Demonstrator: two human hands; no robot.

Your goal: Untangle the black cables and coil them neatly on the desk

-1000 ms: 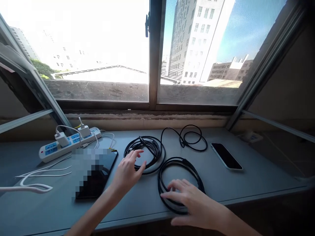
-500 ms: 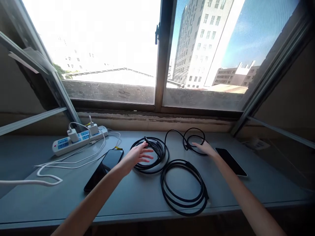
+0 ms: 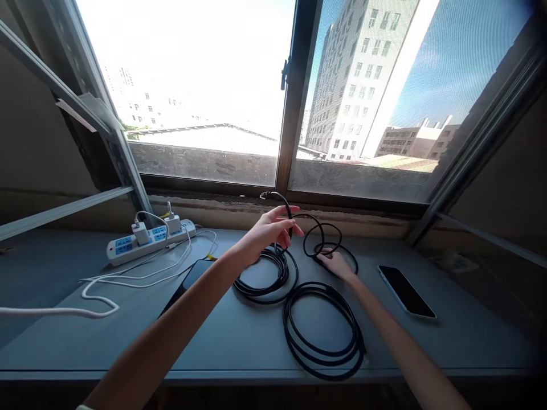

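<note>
My left hand is raised above the left coil, its fingers closed on a black cable near the end. That end arches up and left toward the window sill. Beneath the hand lies the left coil of black cable, partly hidden by my wrist. My right hand rests low at the back of the desk, fingers closed on the loose black loops there. A separate black cable coil lies flat near the desk's front edge, between my forearms.
At the left stands a white power strip with two plugged chargers, and white cords trail from it. A dark phone lies partly under my left forearm. Another phone is at the right. The window rises behind the desk.
My left hand has moved right and up, lifting the cable end off the left coil. My right hand has shifted left and closed on the loops. The view has shifted slightly.
</note>
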